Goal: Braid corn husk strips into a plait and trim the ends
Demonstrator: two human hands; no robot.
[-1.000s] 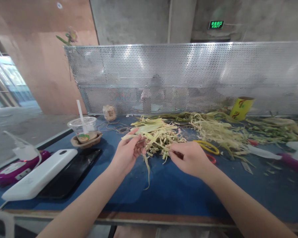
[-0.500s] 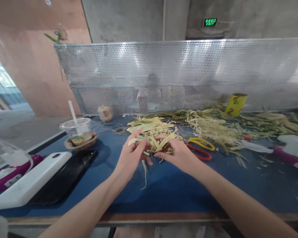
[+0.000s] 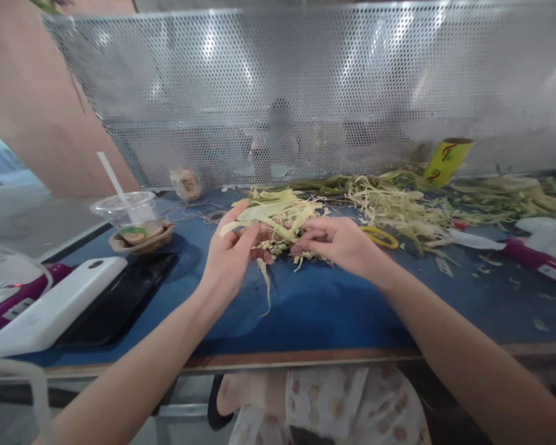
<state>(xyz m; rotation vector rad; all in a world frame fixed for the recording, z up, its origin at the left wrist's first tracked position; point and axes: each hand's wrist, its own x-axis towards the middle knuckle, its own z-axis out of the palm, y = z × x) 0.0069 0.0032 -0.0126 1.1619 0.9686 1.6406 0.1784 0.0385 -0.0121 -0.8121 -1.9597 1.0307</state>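
Pale yellow-green leaf strips, which look like corn husk (image 3: 271, 211), lie bunched between my hands over a tangle of thin, knotted strands (image 3: 282, 238). My left hand (image 3: 231, 250) grips a husk strip between thumb and fingers, and a thin tail of it hangs below. My right hand (image 3: 345, 244) is closed at the right side of the bunch, its fingertips pinched on a strip. Part of what lies under the fingers is hidden. Yellow-handled scissors (image 3: 380, 237) lie just beyond my right hand, partly covered by it.
Shredded husk (image 3: 389, 207) is heaped at the right, near a yellow tube (image 3: 447, 162). A purple power strip (image 3: 535, 259) is at far right. At left are a plastic cup (image 3: 125, 207), a white power bank (image 3: 60, 303) and a black phone (image 3: 120, 300). A perforated metal screen (image 3: 278, 74) stands behind.
The view has tipped downward, showing the lap below the table edge. My right fingers have drawn together into a pinch, and the husk strip's folded end sits flatter. My left hand keeps its grip.
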